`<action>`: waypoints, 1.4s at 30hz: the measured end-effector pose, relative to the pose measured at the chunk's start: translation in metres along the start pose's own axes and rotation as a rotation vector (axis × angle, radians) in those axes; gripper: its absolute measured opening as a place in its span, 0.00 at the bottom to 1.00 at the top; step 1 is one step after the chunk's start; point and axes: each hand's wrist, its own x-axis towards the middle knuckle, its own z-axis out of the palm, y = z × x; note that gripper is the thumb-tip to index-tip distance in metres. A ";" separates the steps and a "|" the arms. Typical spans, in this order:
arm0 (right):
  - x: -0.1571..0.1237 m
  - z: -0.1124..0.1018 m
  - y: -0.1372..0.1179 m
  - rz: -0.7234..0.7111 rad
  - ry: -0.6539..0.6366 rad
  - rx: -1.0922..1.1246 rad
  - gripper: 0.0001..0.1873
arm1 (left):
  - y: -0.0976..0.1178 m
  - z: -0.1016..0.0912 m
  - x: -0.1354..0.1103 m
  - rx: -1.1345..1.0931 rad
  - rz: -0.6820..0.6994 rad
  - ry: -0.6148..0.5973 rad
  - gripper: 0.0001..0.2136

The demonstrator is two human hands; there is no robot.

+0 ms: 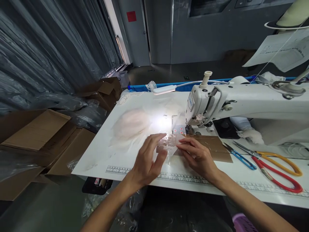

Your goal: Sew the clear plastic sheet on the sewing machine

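Both my hands rest on a white sewing table (116, 151) in front of a white sewing machine (217, 103). My left hand (148, 159) lies with fingers stretched out on a clear plastic piece (170, 141) just before the needle. My right hand (196, 154) pinches the right side of the same clear piece, over a brown cardboard strip (214, 145). A small white label with red marks (180, 130) sits under the presser foot.
Red and orange-handled scissors (277, 169) and blue thread snips (240, 158) lie at the right. A lamp (165, 89) shines on the table. A pale fabric heap (131, 124) lies at the left. Open cardboard boxes (43, 138) stand on the floor at the left.
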 end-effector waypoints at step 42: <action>0.016 -0.032 0.057 0.521 -0.286 -0.355 0.19 | -0.079 0.097 0.165 0.516 0.400 -0.467 0.09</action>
